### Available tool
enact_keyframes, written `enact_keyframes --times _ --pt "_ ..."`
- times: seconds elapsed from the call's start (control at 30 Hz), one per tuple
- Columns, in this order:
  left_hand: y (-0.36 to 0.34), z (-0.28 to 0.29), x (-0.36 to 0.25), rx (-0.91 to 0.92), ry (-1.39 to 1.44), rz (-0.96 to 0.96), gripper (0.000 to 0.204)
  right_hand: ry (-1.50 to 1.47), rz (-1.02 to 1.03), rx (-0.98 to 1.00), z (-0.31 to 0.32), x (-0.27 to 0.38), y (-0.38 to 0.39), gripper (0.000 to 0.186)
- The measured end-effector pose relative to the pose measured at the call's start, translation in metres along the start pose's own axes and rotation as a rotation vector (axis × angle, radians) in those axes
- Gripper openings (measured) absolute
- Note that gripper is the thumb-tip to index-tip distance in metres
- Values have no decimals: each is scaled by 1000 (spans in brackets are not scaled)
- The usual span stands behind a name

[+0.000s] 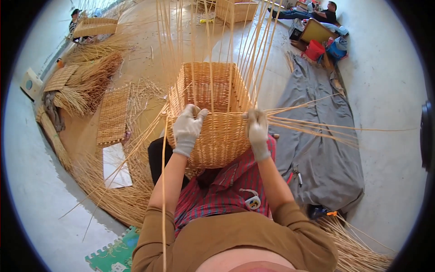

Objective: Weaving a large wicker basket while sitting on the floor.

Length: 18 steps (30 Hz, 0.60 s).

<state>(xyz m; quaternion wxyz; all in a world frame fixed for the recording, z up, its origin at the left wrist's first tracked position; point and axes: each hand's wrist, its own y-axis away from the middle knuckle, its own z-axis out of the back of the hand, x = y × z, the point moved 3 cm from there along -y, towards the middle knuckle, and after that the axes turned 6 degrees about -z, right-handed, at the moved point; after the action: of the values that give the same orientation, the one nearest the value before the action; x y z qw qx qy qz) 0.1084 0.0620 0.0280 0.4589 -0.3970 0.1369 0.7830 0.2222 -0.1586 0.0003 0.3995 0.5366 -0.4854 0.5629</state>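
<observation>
A woven wicker basket (215, 140) with square corners rests on my lap, its open top facing away and up. Long upright wicker rods (209, 45) rise from its sides. My left hand (188, 127), in a pale knit glove, is closed at the left part of the near rim, thumb and fingers pinching a rod there. My right hand (258, 131), gloved alike and slightly blurred, is closed at the near right corner. A bundle of loose rods (312, 128) fans out rightward from beside it. Other rods trail down to the left past my left forearm.
Bundles of wicker rods (104, 190) line the left wall beside a woven panel (113, 115) and a white sheet (116, 165). A grey cloth (317, 149) covers the right floor, with a red bucket (314, 50) beyond. Other people (324, 16) sit far off.
</observation>
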Motion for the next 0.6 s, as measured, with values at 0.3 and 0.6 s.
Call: enact_keyframes --times 0.3,0.6 --pt "33 -87 -60 -36 -334 -403 74 582 760 -133 -30 101 -52 39" --pt "26 -71 -67 91 -500 -367 60 282 109 -234 110 58 41 37"
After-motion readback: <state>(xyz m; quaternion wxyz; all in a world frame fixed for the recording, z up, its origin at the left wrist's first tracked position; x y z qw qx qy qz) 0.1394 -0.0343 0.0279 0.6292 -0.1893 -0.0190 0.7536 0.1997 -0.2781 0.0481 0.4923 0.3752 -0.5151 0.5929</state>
